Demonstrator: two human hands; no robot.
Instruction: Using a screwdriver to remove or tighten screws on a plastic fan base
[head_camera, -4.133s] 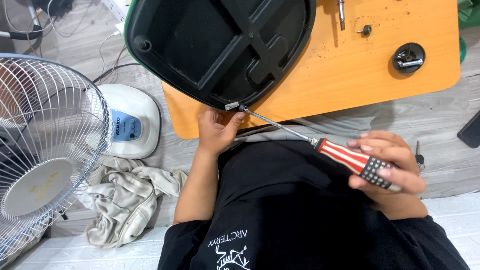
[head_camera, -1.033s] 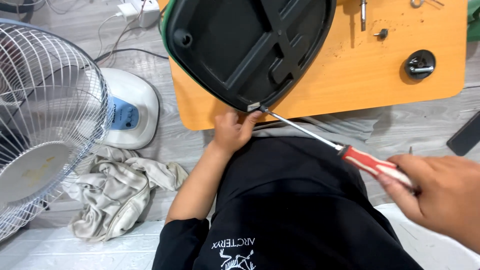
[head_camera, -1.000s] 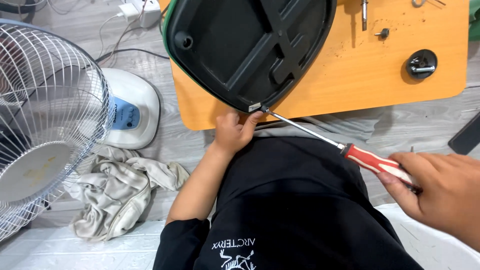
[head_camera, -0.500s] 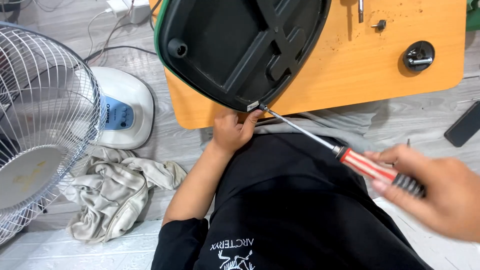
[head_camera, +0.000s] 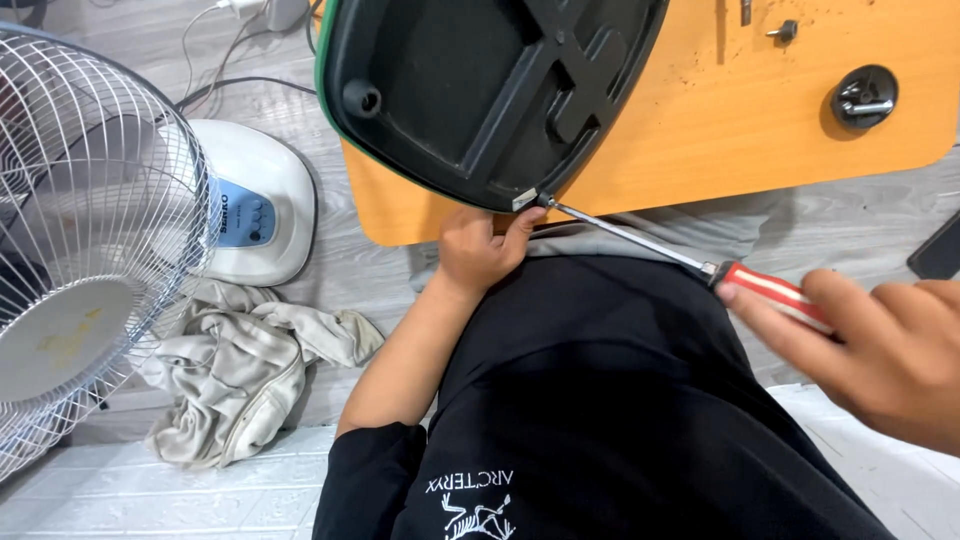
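A black plastic shell (head_camera: 470, 90) with moulded ribs and a green rim lies upside down on an orange wooden board (head_camera: 740, 130). My left hand (head_camera: 478, 250) grips the board's near edge just under the shell, thumb up against a small metal tab (head_camera: 524, 200). My right hand (head_camera: 880, 340) is wrapped around the red handle of a long screwdriver (head_camera: 640, 238). Its shaft runs up and left, and its tip sits at that metal tab on the shell's rim.
A white fan with a wire cage (head_camera: 80, 240) and a round base (head_camera: 255, 205) stands on the floor at left. A crumpled beige cloth (head_camera: 235, 370) lies below it. A black round fitting (head_camera: 862, 97) and small screws sit on the board's right. Cables run at top left.
The view has shifted slightly. My right hand has regripped further along the red handle; the screwdriver tip stays at the shell's rim and my left hand stays put.
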